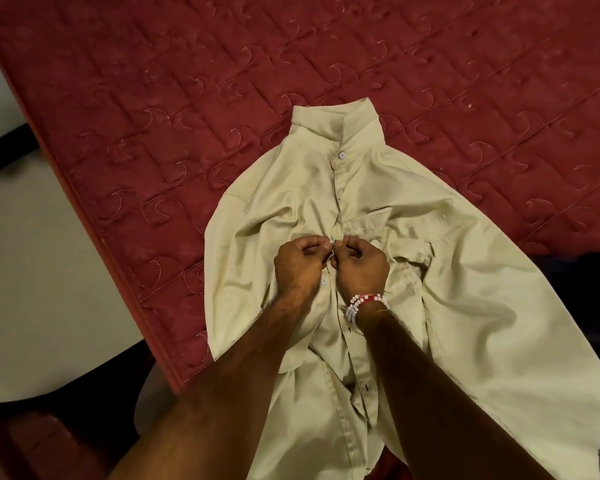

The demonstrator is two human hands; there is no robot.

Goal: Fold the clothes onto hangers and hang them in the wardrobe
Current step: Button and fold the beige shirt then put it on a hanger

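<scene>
Right now the shirt [465, 306] lies face up on the red bed cover [153, 98]. Its collar [336, 128] is toward the top of the frame, and its body fills the centre and lower right. The left hand [300, 266] and right hand [361, 268] meet at mid-chest. The fingers [312, 243] of both are curled tight and pinch the two front edges together. Whatever they are fastening is hidden between them.

The likeliest slip is a mismatch. The front is rumpled and bunched around the hands, so an edge could be paired with the wrong hole, and the shirt would then hang crooked. A loose button [323, 281] shows just below the left hand, and skipping it would leave a gap.

A half-pushed button could also pop back out once the pinch relaxes, because the cloth there is under tension. The beaded bracelet [364, 306] on the right wrist rests against the fabric and might catch a thread or a button as the hands shift.

At the bottom of the frame the shirt's lower part runs past the bed's edge, so its weight may drag the shirt askew. No hanger is in view.
</scene>
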